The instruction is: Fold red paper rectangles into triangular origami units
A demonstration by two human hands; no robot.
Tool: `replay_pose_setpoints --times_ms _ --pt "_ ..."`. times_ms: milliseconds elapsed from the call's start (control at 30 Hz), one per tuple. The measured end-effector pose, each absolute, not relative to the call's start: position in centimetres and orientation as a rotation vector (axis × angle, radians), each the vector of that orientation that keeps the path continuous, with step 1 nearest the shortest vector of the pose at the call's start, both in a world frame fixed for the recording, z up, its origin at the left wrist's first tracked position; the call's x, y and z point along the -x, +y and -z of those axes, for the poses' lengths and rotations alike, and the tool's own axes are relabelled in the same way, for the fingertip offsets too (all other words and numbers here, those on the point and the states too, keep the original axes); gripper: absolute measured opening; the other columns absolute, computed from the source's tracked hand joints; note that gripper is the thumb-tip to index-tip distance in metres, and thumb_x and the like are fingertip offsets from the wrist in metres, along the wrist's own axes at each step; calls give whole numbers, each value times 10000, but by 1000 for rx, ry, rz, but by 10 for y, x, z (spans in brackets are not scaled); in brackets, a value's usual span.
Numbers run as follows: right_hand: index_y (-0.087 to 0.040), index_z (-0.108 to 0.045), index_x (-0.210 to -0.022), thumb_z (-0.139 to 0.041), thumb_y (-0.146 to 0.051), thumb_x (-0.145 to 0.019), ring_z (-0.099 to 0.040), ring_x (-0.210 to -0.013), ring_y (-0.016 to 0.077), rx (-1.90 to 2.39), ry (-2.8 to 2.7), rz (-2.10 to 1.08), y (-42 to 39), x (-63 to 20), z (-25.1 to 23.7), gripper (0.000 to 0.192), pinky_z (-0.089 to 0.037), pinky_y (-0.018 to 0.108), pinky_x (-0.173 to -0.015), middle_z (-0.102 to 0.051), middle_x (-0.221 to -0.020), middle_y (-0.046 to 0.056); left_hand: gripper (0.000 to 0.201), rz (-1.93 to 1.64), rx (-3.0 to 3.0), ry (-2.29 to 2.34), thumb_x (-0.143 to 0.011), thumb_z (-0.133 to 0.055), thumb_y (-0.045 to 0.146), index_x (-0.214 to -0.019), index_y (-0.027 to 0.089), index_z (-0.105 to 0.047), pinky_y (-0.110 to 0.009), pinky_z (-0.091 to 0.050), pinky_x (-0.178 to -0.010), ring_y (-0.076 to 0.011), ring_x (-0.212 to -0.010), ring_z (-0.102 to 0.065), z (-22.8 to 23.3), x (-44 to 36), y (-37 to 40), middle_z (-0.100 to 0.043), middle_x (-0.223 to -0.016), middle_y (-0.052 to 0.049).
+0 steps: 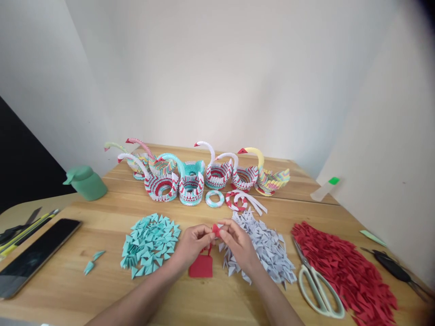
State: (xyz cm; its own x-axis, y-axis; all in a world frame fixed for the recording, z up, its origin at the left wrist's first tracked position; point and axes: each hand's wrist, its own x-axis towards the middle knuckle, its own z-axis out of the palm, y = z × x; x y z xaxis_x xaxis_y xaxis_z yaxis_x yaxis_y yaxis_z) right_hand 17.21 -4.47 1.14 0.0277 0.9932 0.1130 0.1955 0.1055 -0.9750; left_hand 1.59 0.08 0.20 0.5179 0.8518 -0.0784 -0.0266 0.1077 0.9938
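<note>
Both forearms reach in | left hand (pixel 193 242) and right hand (pixel 238 240) together, pinching one small red paper piece (pixel 215 229) above red paper stack (pixel 201 267) | teal (pixel 149 244), white (pixel 261 244), red triangle piles (pixel 343 271) folded; paper swans (pixel 190 174) finished behind | more folding likely left

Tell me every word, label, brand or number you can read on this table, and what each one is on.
None can be read.
The phone has a dark, blank screen.
The green bottle, the scissors and the clear tube with a green cap show no legible print.
The small red paper piece pinched between the left hand and right hand, and the red sheet under them, are plain.
</note>
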Motion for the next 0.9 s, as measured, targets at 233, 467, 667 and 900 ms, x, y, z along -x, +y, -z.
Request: replay_pose_setpoints --times_ms 233,467,667,900 --pt "-180 -500 -585 -491 -455 -886 -435 -535 115 1411 -1384 -846 -45 -174 -13 408 -351 220 -529 -456 -535 -40 204 -738 -1607 810 -737 -616 275 -587 137 -600 -216 -313 -528 -103 -528 -423 -3 -19 -9 -517 -545 16" --pt "-174 -637 -838 -484 -541 -867 -595 -728 199 1325 -1293 -953 -43 -180 -19 399 -464 281 -680 -637 -742 46 293 -853 -1374 835 -749 -629 409 -635 141 -602 -214 -322 -508 -98 -505 -413 -3 -14 0 -530 -552 11" --pt "-182 -612 -793 -588 -406 -839 -566 -615 148 1322 -1349 -963 -45 -172 -14 231 -449 245 -591 -628 -700 9 335 -893 -1340 831 -756 -640 443 -645 127 -629 -207 -325 -492 -91 -495 -426 -4 -13 2 -530 -535 12" --pt "-218 -683 -816 -562 -233 -849 -620 -767 194 1284 -1577 -525 -45 -177 -14 127 -469 309 -724 -680 -796 46 472 -752 -1081 757 -771 -575 569 -732 107 -658 -199 -295 -443 -97 -457 -521 -17 -12 1 -654 -624 -61"
